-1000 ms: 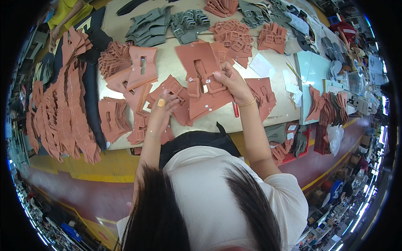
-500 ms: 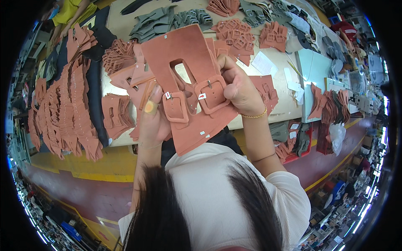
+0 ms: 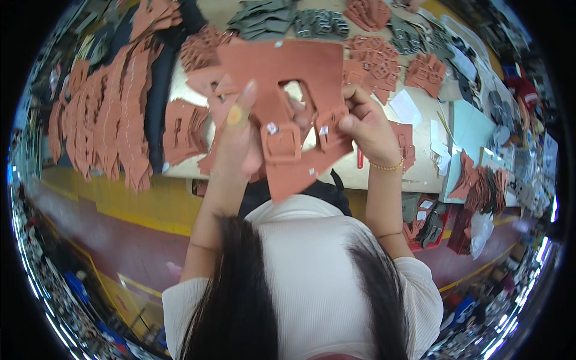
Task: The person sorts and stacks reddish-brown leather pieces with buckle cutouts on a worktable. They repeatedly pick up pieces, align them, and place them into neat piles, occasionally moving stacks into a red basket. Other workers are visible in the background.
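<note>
A terracotta leather shoe upper (image 3: 252, 63) with a cut-out in its middle is held up above the table between my hands. Two covered buckles (image 3: 282, 143) sit on its straps, each by a small white sticker. My left hand (image 3: 237, 144) grips the upper's left side, thumb in front with a yellow covering on it; the other fingers are mostly hidden behind. On the other side, my right hand (image 3: 371, 125) pinches the edge beside the right buckle, fingers curled. Both hands are slightly blurred.
Rows of terracotta pieces (image 3: 105, 114) hang over dark cloth at left. On the table (image 3: 423, 150) lie grey-green pieces (image 3: 261, 21), heaps of buckled straps (image 3: 375, 63) and white paper (image 3: 406, 108). A red crate (image 3: 429, 243) with pieces stands below at right.
The upper has turned and tilted, its right buckle now more edge-on. Both hands have shifted a little right in the picture, still holding it. The view of the table has swung.
</note>
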{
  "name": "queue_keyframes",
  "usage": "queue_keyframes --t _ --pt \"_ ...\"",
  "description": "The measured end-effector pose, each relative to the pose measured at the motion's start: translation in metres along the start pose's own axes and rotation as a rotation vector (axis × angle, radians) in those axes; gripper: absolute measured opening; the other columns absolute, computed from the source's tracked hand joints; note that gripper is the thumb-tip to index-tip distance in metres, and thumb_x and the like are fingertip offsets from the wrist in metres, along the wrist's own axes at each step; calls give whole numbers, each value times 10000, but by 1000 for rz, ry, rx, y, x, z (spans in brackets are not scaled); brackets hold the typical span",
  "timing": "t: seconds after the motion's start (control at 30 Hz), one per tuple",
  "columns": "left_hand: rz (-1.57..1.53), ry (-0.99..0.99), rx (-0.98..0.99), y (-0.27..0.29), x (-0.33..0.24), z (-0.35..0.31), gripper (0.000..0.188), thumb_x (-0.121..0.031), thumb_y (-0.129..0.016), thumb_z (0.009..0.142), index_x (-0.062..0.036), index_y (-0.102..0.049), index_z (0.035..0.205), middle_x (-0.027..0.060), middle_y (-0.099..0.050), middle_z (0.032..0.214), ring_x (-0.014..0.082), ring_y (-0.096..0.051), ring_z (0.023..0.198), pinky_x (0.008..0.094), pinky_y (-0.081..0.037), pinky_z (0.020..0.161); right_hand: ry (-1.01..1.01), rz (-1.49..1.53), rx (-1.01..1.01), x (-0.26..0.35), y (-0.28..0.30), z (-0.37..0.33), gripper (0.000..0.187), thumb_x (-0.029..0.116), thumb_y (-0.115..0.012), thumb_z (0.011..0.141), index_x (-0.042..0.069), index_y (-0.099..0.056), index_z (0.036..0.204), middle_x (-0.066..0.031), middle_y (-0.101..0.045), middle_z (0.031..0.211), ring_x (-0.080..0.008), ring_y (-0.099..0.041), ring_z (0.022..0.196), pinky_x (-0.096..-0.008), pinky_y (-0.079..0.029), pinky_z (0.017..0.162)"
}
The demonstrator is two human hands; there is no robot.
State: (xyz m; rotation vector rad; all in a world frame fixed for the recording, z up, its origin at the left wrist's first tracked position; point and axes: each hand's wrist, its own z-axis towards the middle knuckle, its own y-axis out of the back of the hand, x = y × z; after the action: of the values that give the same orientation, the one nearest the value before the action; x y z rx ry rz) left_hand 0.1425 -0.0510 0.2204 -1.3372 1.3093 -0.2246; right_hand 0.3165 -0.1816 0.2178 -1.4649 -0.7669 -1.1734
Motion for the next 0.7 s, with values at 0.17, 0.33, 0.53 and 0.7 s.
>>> queue_keyframes --t 0.17,0.33,0.53,0.7 --pt "-27 -102 147 17 -32 5 382 -331 -488 966 11 -505 1136 140 -593 888 241 -600 760 354 -544 657 -89 -26 38 -37 -18 26 502 208 -615 927 49 -392 1348 -62 -571 1122 -111 -553 990 -251 -439 873" --pt "21 -262 141 54 -46 -9 337 -284 -517 950 5 -496 1122 111 -554 922 212 -563 820 359 -517 744 -313 123 134 -93 -44 42 562 216 -609 932 107 -339 1413 -56 -537 1154 -118 -547 948 -250 -448 804" --pt "18 -397 -496 140 5 -57 391 -201 -568 942 4 -475 1262 91 -590 1105 200 -631 868 322 -543 702 -201 -344 256 -180 -47 53 438 118 -594 907 107 -484 1331 -42 -537 1269 -147 -578 988 -298 -490 819" --pt "642 69 -791 257 48 -73 535 -298 -662 889 9 -455 1275 116 -589 1067 152 -621 853 306 -529 673 -438 -809 414 -252 -51 59 498 90 -603 858 115 -481 1340 -136 -552 1251 -304 -578 1039 -380 -464 911"
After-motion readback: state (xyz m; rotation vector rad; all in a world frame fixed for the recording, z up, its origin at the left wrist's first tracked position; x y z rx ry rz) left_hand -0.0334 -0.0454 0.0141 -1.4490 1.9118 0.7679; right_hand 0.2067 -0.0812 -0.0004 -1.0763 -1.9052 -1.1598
